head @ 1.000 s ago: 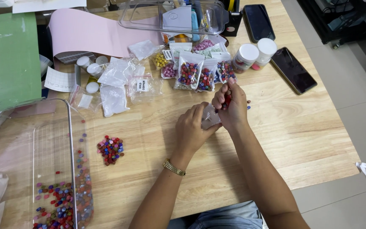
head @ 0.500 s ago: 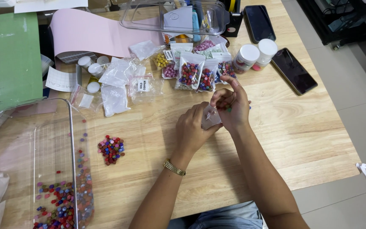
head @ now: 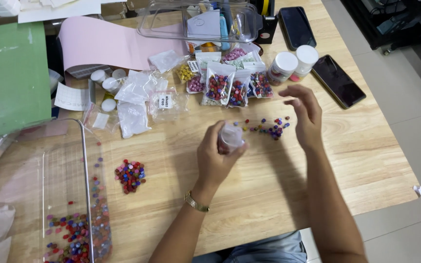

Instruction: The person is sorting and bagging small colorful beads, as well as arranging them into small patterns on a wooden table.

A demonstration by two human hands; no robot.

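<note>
My left hand point(head: 215, 158) grips a small clear plastic bag point(head: 231, 136) above the middle of the wooden table point(head: 269, 195). My right hand point(head: 305, 114) hovers to its right, fingers spread, holding nothing. Between and behind the hands lies a loose scatter of small coloured beads point(head: 269, 127). A heap of red and mixed beads point(head: 130, 175) sits to the left of my left forearm.
Bags of coloured beads point(head: 230, 90) and several empty clear bags point(head: 135, 100) lie behind. Two white-capped jars point(head: 293, 65), two dark phones point(head: 338, 80), a clear lidded box point(head: 200, 22), pink paper point(head: 108, 46), a green board point(head: 10, 78). A clear tray point(head: 69, 209) with beads stands at left.
My right hand has pulled away from the bag and opened. A scatter of beads now lies on the table where the hands were joined.
</note>
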